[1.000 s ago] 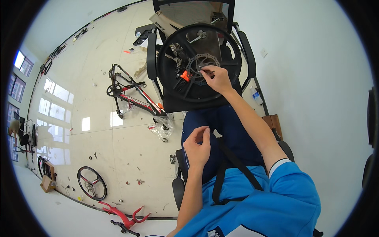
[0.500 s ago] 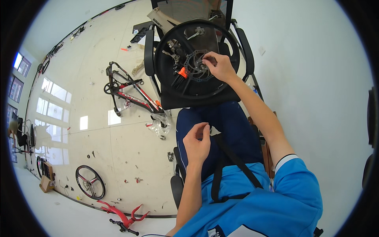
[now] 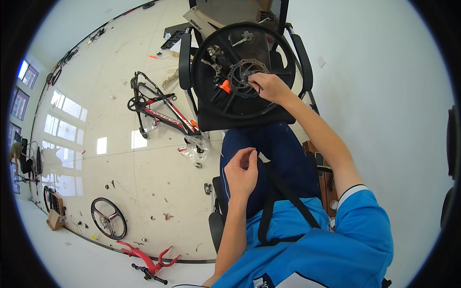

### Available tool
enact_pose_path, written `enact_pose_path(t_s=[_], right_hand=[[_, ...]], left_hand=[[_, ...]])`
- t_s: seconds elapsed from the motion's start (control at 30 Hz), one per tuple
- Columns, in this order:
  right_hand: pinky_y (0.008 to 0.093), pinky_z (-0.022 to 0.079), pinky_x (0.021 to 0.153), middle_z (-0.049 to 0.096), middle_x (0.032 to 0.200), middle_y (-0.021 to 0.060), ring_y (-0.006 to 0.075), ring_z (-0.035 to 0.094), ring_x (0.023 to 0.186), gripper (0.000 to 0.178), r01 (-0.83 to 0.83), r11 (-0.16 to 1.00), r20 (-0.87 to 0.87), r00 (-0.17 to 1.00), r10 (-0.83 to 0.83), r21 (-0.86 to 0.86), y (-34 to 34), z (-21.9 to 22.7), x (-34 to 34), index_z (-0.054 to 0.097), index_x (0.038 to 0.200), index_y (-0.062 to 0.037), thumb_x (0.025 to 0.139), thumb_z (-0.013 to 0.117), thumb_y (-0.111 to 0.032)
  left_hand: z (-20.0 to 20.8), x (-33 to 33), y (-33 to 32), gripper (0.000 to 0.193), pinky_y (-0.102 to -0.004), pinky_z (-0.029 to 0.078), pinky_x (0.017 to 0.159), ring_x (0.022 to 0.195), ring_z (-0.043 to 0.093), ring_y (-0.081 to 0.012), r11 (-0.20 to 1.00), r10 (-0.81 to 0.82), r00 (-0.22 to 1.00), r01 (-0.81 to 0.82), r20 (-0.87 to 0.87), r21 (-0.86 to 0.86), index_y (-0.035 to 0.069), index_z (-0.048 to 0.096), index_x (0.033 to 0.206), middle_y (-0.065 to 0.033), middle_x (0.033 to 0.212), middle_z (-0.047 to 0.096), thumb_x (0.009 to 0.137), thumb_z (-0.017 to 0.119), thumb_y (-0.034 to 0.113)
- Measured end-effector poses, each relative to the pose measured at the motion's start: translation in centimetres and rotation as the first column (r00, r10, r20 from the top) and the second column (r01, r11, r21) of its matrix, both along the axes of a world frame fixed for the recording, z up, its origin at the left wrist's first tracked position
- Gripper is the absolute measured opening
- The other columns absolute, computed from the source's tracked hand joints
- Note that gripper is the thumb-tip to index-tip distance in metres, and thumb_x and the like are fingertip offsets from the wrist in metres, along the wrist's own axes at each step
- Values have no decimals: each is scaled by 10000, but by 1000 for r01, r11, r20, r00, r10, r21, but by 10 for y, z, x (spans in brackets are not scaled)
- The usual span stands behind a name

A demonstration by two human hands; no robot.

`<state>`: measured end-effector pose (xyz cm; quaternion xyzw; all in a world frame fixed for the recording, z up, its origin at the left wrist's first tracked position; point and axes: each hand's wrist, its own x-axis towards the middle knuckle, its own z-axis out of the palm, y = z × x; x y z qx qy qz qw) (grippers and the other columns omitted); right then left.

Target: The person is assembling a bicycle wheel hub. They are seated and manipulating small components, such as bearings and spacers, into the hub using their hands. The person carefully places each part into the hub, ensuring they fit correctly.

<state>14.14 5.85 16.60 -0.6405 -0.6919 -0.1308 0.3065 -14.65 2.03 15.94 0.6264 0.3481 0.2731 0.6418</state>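
Observation:
A black bicycle wheel [image 3: 196, 72] lies flat across the black office chair [image 3: 206, 122] in front of me. A silver brake disc rotor [image 3: 236, 86] sits at its hub. My right hand [image 3: 270, 88] is closed at the rotor's centre, fingertips pinched. A thin dark rod [image 3: 260, 90], perhaps a hex key, shows beneath its fingers; its far end is hidden. My left hand [image 3: 241, 172] hovers above my lap, thumb and fingers curled together. Whatever they may hold is too small to make out. An orange-headed item [image 3: 225, 87] shows near the rotor's left side.
A black and red bicycle frame [image 3: 163, 115] lies on the tiled floor at left, with a clear plastic bag [image 3: 196, 150] beside it. Further down are a small wheel [image 3: 109, 219] and a red frame [image 3: 150, 261]. Small parts are scattered about. A white wall [image 3: 379, 120] rises at right.
My right hand has shifted slightly toward me at the rotor's centre, and the dark rod now shows under its fingers. My left hand keeps its curled pose. The view has moved slightly.

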Motion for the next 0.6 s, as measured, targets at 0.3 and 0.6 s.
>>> enact_pose_path(t_s=[0.3, 0.6], right_hand=[[416, 518, 622, 622, 771, 149, 337, 647, 707, 93, 125, 884, 400, 914, 74, -450, 4, 29, 5, 553, 837, -22, 824, 616, -89], [386, 535, 591, 646, 738, 179, 300, 667, 640, 181, 222, 863, 305, 949, -84, -453, 8, 29, -9, 522, 940, 14, 882, 542, -156]], left_hand=[[-1, 1, -2, 196, -250, 521, 734, 798, 678, -124, 997, -65, 998, 66, -25, 41, -17, 692, 1018, -87, 874, 723, 922, 658, 150], [4, 1, -1, 209, -268, 531, 735, 793, 690, -149, 997, -76, 996, 78, -47, 30, -4, 698, 1027, -104, 886, 730, 911, 666, 167]])
